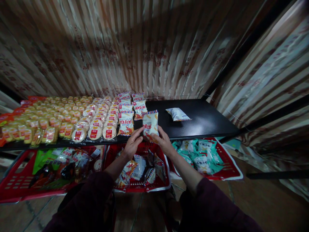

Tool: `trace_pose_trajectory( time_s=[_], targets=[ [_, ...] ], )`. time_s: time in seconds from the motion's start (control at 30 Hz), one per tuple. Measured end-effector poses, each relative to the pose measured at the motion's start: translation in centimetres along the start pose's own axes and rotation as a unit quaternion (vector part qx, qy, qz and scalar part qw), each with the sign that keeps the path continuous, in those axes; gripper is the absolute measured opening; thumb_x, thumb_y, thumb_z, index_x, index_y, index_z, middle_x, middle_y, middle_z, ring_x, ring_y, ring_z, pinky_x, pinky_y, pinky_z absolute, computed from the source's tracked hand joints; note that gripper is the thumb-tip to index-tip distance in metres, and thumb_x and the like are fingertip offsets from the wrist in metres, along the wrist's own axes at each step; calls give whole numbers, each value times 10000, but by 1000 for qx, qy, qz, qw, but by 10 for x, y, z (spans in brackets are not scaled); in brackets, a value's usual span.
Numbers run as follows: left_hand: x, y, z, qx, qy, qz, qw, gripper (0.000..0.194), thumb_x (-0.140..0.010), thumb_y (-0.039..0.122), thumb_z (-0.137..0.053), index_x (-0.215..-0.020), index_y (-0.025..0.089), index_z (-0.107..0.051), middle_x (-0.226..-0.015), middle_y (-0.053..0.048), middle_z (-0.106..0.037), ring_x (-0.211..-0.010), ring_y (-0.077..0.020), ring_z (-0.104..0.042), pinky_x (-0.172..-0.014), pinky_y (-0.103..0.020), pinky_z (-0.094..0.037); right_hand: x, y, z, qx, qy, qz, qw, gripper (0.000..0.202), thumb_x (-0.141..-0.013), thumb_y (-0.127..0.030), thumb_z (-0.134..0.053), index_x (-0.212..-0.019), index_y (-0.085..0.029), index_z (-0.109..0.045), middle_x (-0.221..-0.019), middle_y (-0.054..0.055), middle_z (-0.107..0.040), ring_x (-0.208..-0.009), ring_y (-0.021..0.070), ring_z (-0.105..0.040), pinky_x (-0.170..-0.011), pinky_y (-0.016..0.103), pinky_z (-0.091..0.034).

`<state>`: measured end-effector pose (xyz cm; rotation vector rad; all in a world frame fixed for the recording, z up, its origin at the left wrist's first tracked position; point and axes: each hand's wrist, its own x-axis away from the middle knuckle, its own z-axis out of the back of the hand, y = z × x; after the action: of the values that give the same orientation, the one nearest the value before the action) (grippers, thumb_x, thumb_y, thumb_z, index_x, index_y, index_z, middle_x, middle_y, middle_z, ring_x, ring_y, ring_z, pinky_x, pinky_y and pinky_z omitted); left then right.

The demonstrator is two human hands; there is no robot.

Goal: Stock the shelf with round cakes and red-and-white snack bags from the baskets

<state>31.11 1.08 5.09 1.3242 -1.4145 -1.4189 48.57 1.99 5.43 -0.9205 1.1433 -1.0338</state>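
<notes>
Between my two hands, above the front edge of the black shelf [205, 120], is a white and orange snack bag [150, 122] with red lettering and striped ends. My left hand [132, 142] grips its lower left side. On its lower right, my right hand [165, 141] is closed, thumb over the front. Left of it, similar snack bags [126, 124] stand in two rows on the shelf. One white bag [178, 114] lies apart on the right. Below my hands, a red basket [154, 188] holds more striped-end bags.
Round crackers [95, 132] and yellow packaged snacks [50, 133] fill the shelf's left. A red basket [14, 187] of mixed packets sits below left; another with teal bags [205, 158] sits below right. A black post [231, 69] slants upward at right, before striped sheeting [149, 48].
</notes>
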Motion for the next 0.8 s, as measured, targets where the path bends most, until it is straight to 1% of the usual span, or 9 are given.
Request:
trace_pose_trajectory(
  time_s=[0.13, 0.23, 0.4, 0.57, 0.67, 0.8],
  targets=[
    [-5, -4, -1, -75, -9, -32, 997, 430, -846, 253, -529, -1274, 263, -564, -1383, -61, -454, -1313, -242, -380, -1133, -397, -247, -10, 3, -7, -150, 24, -54, 987, 547, -780, -384, -596, -1299, -258, -478, -1227, 40, -623, -1124, 255, -582, -968, 436, -467],
    [-8, -3, -5, -128, -3, -46, 991, 443, -847, 241, -512, -1288, 267, -544, -1411, -63, -402, -1335, -240, -342, -1138, -402, -232, -21, 8, -10, -210, 48, -75, 974, 560, -746, -353, -601, -1285, -259, -479, -1191, 43, -641, -1066, 254, -618, -921, 440, -501],
    [-14, -2, -11, -186, 15, -74, 980, 480, -808, 170, -497, -1276, 262, -549, -1431, -58, -385, -1346, -230, -318, -1152, -412, -189, -39, 19, -10, -219, 56, -90, 970, 552, -736, -362, -573, -1268, -251, -477, -1139, 51, -666, -993, 255, -648, -837, 436, -541],
    [-23, -7, -14, -215, 33, -94, 972, 529, -775, 120, -473, -1280, 255, -546, -1437, -52, -405, -1374, -234, -268, -1167, -435, -135, -51, 27, -10, -233, 60, -97, 966, 529, -731, -350, -586, -1242, -245, -495, -1086, 42, -688, -964, 246, -659, -826, 423, -547],
    [-28, -9, -15, -206, 40, -101, 972, 534, -761, 118, -477, -1271, 259, -554, -1442, -41, -408, -1395, -237, -228, -1172, -451, -102, -55, 29, -10, -224, 52, -91, 969, 505, -741, -372, -598, -1223, -247, -514, -1099, 45, -684, -976, 245, -655, -823, 417, -551],
    [-32, -12, -14, -216, 33, -103, 970, 556, -757, 122, -473, -1295, 250, -530, -1476, -36, -369, -1415, -240, -186, -1175, -462, -77, -59, 32, -11, -206, 72, -70, 973, 542, -719, -400, -643, -1226, -244, -528, -1148, 46, -666, -998, 242, -643, -868, 426, -537]
  ],
)
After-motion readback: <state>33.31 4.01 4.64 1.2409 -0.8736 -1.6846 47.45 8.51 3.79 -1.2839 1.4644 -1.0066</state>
